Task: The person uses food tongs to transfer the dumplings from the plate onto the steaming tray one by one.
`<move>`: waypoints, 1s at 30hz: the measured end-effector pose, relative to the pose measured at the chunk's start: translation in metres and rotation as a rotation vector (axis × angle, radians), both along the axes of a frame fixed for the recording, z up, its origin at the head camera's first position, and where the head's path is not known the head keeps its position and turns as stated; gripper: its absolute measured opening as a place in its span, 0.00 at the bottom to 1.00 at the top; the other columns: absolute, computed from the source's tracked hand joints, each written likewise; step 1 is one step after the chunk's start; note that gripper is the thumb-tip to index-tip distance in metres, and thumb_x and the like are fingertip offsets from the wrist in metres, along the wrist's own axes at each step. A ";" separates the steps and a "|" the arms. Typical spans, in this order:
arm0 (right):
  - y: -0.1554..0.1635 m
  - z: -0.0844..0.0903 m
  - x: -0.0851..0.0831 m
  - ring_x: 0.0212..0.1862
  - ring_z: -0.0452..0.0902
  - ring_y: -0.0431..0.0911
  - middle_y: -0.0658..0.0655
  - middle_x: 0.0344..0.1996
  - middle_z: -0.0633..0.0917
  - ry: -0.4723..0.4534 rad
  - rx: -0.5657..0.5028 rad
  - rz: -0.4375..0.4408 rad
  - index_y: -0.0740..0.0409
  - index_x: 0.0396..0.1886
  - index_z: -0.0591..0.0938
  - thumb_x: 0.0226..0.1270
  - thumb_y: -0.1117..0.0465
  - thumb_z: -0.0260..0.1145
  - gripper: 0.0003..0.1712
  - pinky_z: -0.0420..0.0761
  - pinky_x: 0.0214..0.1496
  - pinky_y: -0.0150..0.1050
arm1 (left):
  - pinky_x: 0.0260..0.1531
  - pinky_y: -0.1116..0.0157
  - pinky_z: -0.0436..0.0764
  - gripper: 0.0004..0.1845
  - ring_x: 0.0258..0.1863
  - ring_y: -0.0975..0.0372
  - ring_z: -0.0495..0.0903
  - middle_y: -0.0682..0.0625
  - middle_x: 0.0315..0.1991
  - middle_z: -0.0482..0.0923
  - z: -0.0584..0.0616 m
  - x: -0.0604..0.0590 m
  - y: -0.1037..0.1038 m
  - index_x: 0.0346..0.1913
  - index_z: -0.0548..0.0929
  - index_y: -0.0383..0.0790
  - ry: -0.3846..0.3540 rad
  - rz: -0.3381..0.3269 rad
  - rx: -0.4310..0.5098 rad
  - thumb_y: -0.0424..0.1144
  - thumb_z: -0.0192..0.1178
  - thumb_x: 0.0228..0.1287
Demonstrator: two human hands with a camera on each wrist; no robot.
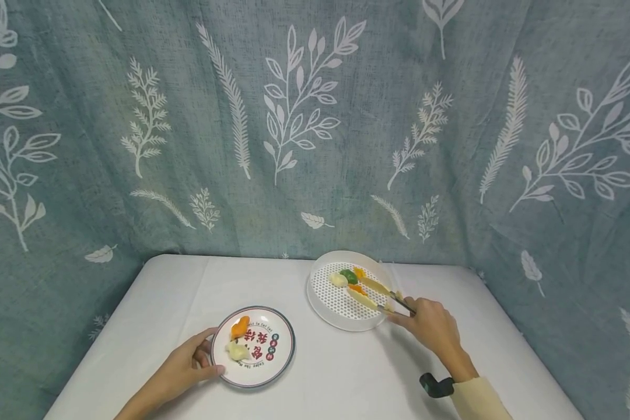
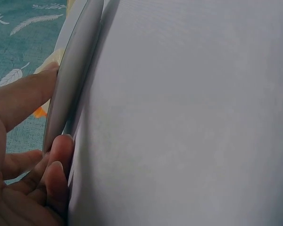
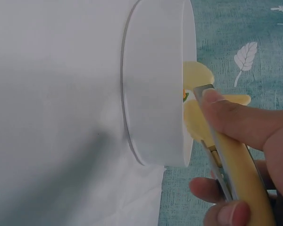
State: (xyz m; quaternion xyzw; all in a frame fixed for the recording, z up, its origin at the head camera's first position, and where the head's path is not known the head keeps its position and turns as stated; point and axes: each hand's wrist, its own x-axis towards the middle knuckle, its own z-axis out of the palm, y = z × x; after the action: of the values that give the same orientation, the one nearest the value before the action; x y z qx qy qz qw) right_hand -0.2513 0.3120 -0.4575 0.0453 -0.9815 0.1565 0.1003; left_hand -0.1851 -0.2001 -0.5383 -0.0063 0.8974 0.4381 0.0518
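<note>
Head view shows us the left hand (image 1: 186,361) pinching the near-left rim of the plate (image 1: 283,357), its thumb lapping over the edge and its other fingers (image 2: 61,149) tucked low against the side, a hold we would judge meant to steady it. On the plate, toward that hand, lie an orange piece (image 1: 240,327) and a cream piece (image 1: 237,350), just beside each other and well inside the rim.

Across the surface (image 1: 189,294), we see the right hand (image 1: 433,326) grasping the tongs (image 1: 376,286), thumb along one arm and fingers curled beneath. Their tips reach into the basket (image 1: 322,309) and stand apart, with one orange chunk (image 1: 358,289) between them (whether they touch it, we cannot tell). Beyond lie a white lump (image 1: 338,280), a green one (image 1: 349,276) and another orange bit (image 1: 359,272), bunched together; the tongs' spread probably serves to suit their small, uneven shapes.

We take the plate for glazed ceramic, glossy, dark-banded and lettered in red. Round and white, the basket has a smooth upright wall and a floor pricked with holes, perhaps for draining. The tongs join broad, rounded yellow tips to slim metallic arms. Behind hangs a teal curtain (image 1: 346,204), leaf-printed and softly creased.
</note>
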 end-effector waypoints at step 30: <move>-0.082 -0.016 0.041 0.22 0.64 0.37 0.39 0.19 0.72 0.074 -0.138 0.159 0.53 0.48 0.92 0.49 0.39 0.82 0.31 0.64 0.22 0.34 | 0.31 0.67 0.74 0.53 0.33 0.61 0.73 0.54 0.41 0.78 -0.001 0.000 0.002 0.73 0.71 0.39 0.011 -0.001 -0.020 0.53 0.83 0.44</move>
State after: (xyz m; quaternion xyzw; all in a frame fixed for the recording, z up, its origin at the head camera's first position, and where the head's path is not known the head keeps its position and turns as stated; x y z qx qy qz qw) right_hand -0.2106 0.2302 -0.4737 0.1218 -0.9574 0.2294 0.1264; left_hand -0.1847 -0.1981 -0.5395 -0.0041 0.9021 0.4290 0.0470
